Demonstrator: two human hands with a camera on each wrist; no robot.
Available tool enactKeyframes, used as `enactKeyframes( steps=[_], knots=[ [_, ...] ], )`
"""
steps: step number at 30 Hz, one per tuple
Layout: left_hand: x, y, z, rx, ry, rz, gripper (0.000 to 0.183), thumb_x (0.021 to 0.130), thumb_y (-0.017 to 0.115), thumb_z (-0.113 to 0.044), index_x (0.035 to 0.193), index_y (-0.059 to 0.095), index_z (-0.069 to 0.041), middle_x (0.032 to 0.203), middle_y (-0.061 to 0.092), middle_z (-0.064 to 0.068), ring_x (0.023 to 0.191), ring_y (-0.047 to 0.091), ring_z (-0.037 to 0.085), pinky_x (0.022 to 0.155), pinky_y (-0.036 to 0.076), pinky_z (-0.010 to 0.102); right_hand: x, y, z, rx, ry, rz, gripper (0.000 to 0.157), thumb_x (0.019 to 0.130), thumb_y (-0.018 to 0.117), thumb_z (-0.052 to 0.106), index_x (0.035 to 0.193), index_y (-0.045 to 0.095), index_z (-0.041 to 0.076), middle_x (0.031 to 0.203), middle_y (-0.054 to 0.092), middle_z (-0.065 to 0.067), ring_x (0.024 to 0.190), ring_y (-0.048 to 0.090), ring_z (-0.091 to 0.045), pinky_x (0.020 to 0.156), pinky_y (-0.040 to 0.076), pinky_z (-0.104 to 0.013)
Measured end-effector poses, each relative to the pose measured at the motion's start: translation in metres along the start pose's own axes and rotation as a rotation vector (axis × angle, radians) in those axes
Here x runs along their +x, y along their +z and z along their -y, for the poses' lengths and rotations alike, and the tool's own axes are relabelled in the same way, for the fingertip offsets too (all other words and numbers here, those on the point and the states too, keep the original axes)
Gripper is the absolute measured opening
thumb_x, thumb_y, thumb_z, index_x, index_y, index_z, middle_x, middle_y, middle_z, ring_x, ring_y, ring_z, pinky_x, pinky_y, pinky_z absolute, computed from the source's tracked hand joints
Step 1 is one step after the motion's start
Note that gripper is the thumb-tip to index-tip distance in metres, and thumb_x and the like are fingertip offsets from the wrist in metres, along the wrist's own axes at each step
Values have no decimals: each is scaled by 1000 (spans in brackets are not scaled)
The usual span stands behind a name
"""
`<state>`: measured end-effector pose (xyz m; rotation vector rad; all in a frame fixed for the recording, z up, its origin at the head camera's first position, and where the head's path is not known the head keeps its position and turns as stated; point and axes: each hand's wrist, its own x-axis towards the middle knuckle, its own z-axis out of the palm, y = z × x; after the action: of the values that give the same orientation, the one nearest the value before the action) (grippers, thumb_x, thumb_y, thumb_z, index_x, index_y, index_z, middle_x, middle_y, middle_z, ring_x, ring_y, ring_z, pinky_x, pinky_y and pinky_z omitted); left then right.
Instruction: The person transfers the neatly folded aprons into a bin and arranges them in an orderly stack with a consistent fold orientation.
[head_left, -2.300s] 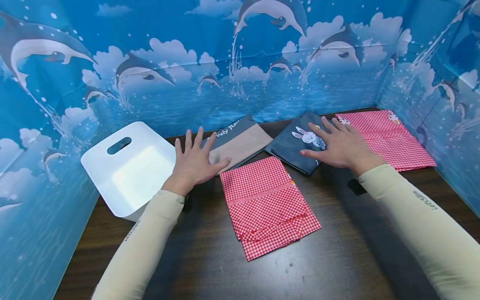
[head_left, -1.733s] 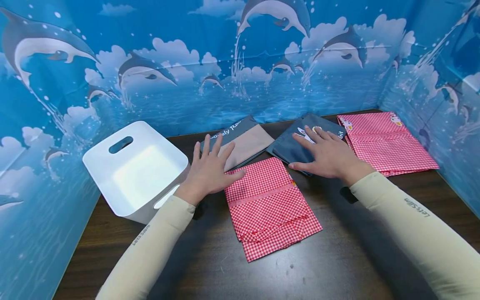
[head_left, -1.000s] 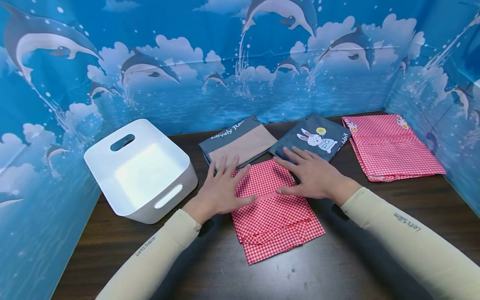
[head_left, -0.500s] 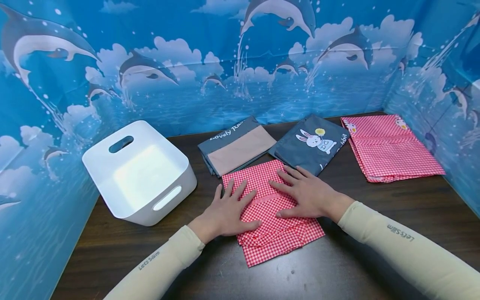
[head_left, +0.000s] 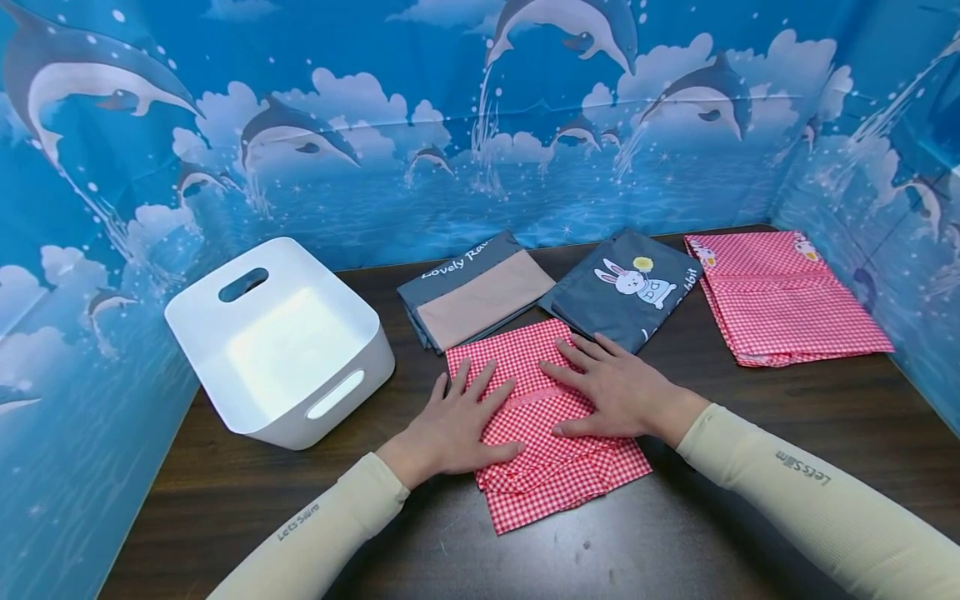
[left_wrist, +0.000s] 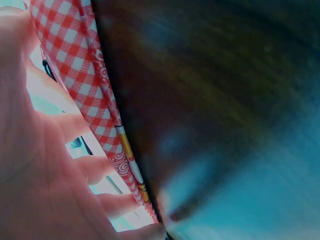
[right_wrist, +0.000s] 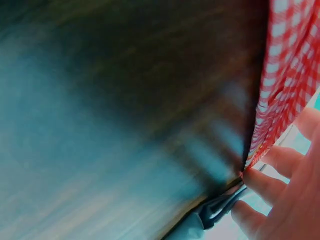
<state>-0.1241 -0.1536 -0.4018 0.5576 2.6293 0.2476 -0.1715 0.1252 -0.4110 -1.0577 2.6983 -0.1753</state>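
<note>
Left hand [head_left: 453, 427] and right hand [head_left: 621, 389], fingers spread wide, are resting on the nearer red-checked cloth [head_left: 536, 417] on the tabletop [head_left: 570, 562].

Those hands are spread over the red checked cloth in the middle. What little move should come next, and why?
Probably slide the left hand and right hand lightly toward the person, smoothing the red checked cloth: their fingers are spread over it, and its near part looks wrinkled.

The central checked cloth [head_left: 534, 417] looks matt, the white bin [head_left: 296, 429] smooth plastic, the table [head_left: 555, 571] faintly glossy wood.
</note>
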Motion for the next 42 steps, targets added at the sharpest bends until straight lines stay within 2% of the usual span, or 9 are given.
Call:
enactKeyframes(
  steps=[5,11,15,19,22,26,33,36,42],
  knots=[
    [-1,2,1,-79,6,-29,95,93,65,-65,172,29,-27,183,10,10,169,-2,45,131,3,74,1,-1,0,1,4,5,96,90,65,76,168,40,27,177,31,-15,165,23,-44,133,17,-67],
    [-6,6,-2,-267,-18,-139,96,91,76,-50,170,33,-15,182,13,16,168,2,45,130,4,76,0,-2,3,24,26,-27,97,89,67,76,168,40,27,177,33,-14,164,27,-44,131,24,-67],
    [-12,1,-8,-391,-84,-242,93,88,81,-38,164,39,-6,177,23,22,163,18,48,127,19,76,-5,-6,7,49,53,-125,89,91,74,67,162,49,20,166,49,-17,152,48,-43,121,43,-65],
    [-19,-8,-11,-548,-189,-299,85,88,81,-32,158,44,0,164,41,26,148,38,45,117,40,71,-9,-13,9,94,116,-195,71,92,81,51,147,64,8,141,67,-18,120,67,-34,99,62,-55],
    [-24,-14,-10,-713,-270,-286,79,93,79,-30,157,44,0,157,47,26,141,47,43,111,49,66,-10,-17,10,167,198,-165,69,90,84,46,141,66,3,128,70,-19,104,67,-27,89,65,-50],
    [-29,-20,-8,-892,-354,-250,77,98,78,-27,159,40,-1,158,46,25,140,54,42,111,52,60,-10,-18,10,279,304,-105,76,89,84,46,145,62,0,129,70,-21,104,68,-29,93,64,-54],
    [-33,-23,-1,-1134,-409,-188,71,101,73,-23,157,36,0,152,48,26,127,66,37,104,61,48,-8,-20,10,408,386,-94,75,87,86,42,141,62,-4,124,70,-21,98,65,-28,90,64,-51],
    [-32,-24,0,-1178,-408,-176,68,102,72,-20,157,36,0,147,51,27,121,71,35,98,64,45,-6,-20,11,412,402,-84,75,87,86,40,141,61,-6,122,69,-22,97,64,-29,89,63,-50],
    [-31,-24,-1,-1152,-401,-171,64,102,72,-19,156,42,-2,145,50,25,120,68,34,97,64,44,-4,-17,17,447,436,-32,91,85,88,40,151,49,-9,135,61,-29,110,63,-35,97,59,-56]
  ],
)
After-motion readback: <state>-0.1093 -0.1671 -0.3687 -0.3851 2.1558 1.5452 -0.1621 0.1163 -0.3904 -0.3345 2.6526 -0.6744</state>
